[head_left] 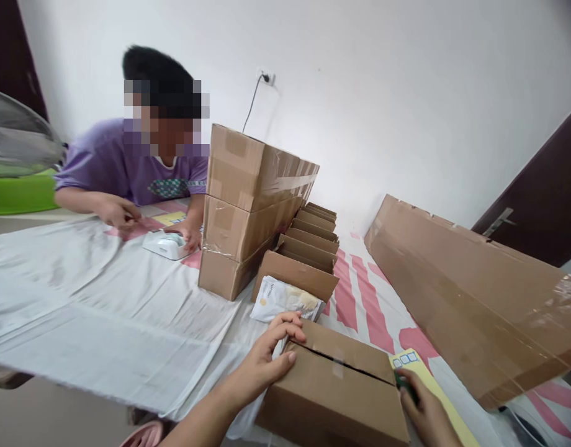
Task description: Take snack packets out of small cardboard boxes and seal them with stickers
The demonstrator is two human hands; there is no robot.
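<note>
At the near edge of the table, a closed cardboard box (334, 397) sits directly in front of the person. Its two top flaps meet along a dark seam, with one small piece of tape across it. The left hand (269, 357) lies open on the box's far left corner, fingers spread over the flap and thumb along the front edge, pressing down. The right hand (422, 413) is at the box's right edge, curled around a small dark-green object (401, 380); what it is cannot be told. Just beyond it lies a yellow sheet (413, 363) with blue squares.

The step in hand looks like holding the flaps shut. Whatever is done along the seam would call for the left hand to hold its pressure so the flaps stay level.

Behind the box, a white packet (285, 299) lies in the first of a row of open boxes (313, 239). A stack of taped boxes (248, 205) is to their left and a long carton (476, 298) to the right. At the far left edge, a co-worker's hand (187, 234) rests on a white device (167, 245).
</note>
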